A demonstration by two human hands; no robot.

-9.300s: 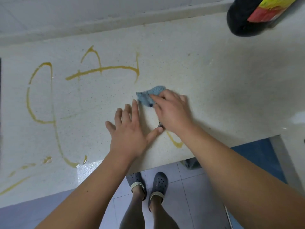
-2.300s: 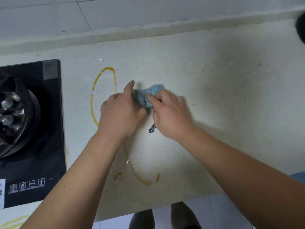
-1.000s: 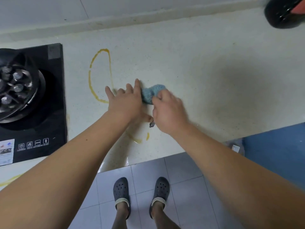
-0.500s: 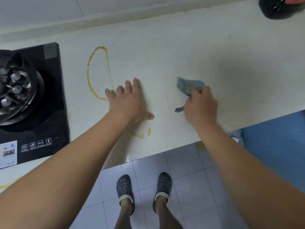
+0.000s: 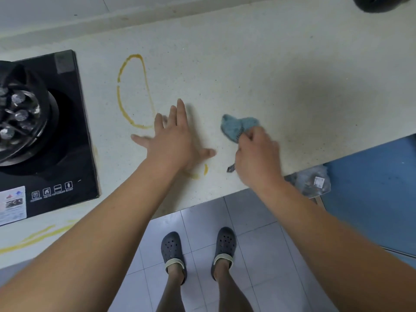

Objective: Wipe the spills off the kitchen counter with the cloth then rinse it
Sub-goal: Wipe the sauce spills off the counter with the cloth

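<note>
My right hand [image 5: 256, 158] grips a bunched blue cloth [image 5: 236, 128], which pokes out beyond the fingers and rests on the pale speckled counter [image 5: 258, 70]. My left hand [image 5: 173, 138] lies flat on the counter, fingers spread, a hand's width left of the cloth. A yellow spill loop [image 5: 132, 91] runs from the back of the counter down to my left fingertips. A short yellow smear [image 5: 201, 172] shows by the left wrist near the front edge. More yellow streaks [image 5: 38, 237] lie at the front left.
A black gas stove [image 5: 40, 131] with its burner fills the counter's left side. A dark round container [image 5: 380, 3] stands at the back right corner. A clear plastic bag [image 5: 313, 183] hangs below the counter edge by a blue cabinet [image 5: 373, 194]. Below are grey floor tiles and my feet in dark clogs.
Over nine seconds the cross-shaped streaks were wiped away. In the last second my right hand pulled the cloth right, away from my left hand, then came partway back. The left hand stayed flat.
</note>
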